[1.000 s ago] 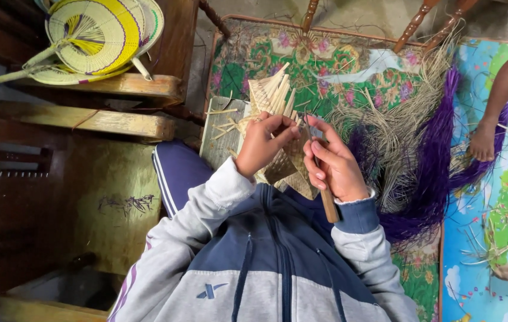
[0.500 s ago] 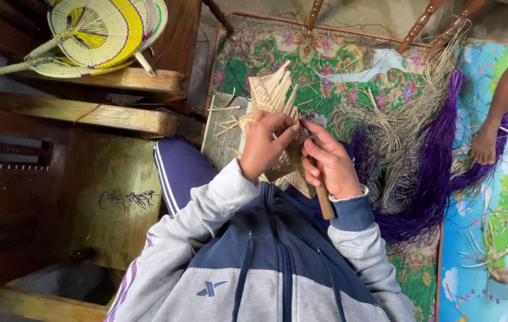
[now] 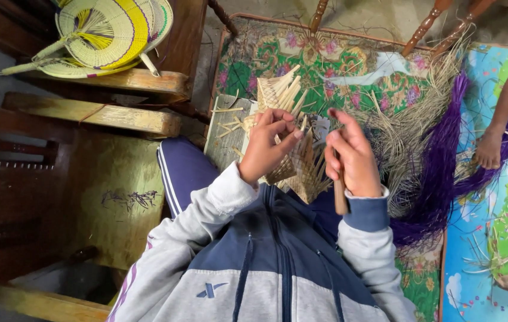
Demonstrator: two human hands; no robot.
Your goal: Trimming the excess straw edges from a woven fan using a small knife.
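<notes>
A partly woven straw piece [image 3: 293, 161] of tan strips rests over my lap, loose strip ends fanning up at its top. My left hand [image 3: 269, 146] pinches strips at the piece's left side. My right hand [image 3: 352, 158] is closed around a wooden-handled tool [image 3: 340, 194], whose handle sticks down below the fist; it is held just right of the weave, a small gap away.
Finished yellow and white woven fans [image 3: 105, 33] lie on a wooden bench [image 3: 117, 113] at upper left. Loose straw [image 3: 412, 119] and purple fibre [image 3: 439, 179] cover the floral mat [image 3: 266, 53]. Another person's foot [image 3: 491, 149] rests at right. Chair legs [image 3: 427, 24] stand beyond.
My right hand with the tool has pulled away to the right from the weave; before, both hands were close together on it. The left hand stays on the strips.
</notes>
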